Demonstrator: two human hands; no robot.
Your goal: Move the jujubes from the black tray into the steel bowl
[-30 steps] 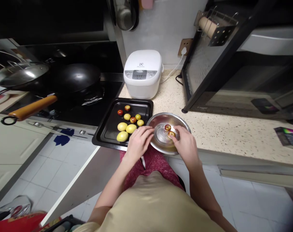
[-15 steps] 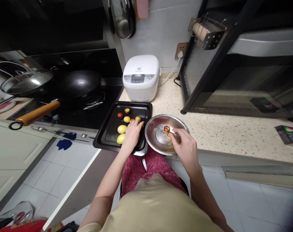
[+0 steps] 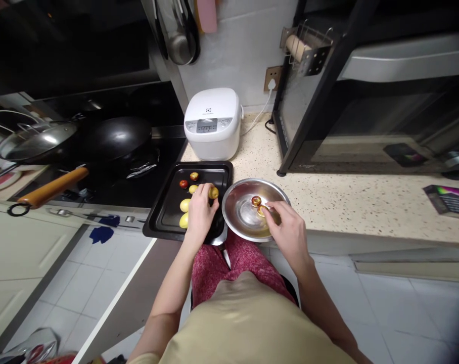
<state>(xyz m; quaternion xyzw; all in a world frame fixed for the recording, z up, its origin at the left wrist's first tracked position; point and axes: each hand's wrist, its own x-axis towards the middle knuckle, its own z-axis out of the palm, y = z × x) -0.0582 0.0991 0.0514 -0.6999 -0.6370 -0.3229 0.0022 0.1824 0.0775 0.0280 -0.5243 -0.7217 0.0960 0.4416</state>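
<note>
My left hand is over the black baking tray, its fingers closed around a small yellow-brown jujube. Several other fruits lie in the tray: a dark red jujube, a red-and-yellow jujube, and smooth yellow oval fruits, one being the yellow fruit left of my wrist. My hand covers part of the tray's right side. Inside the steel bowl, my right hand pinches a mottled jujube between thumb and fingers. Another jujube rests just beyond it.
Behind the tray stands a white rice cooker, plugged in at the wall. A black wok with a wooden handle and a lidded pan are on the hob. An oven and a small dark box are on the right.
My left hand has picked up a jujube and shifted a little left over the tray. My right hand keeps its pinch in the bowl. The view has moved slightly.
</note>
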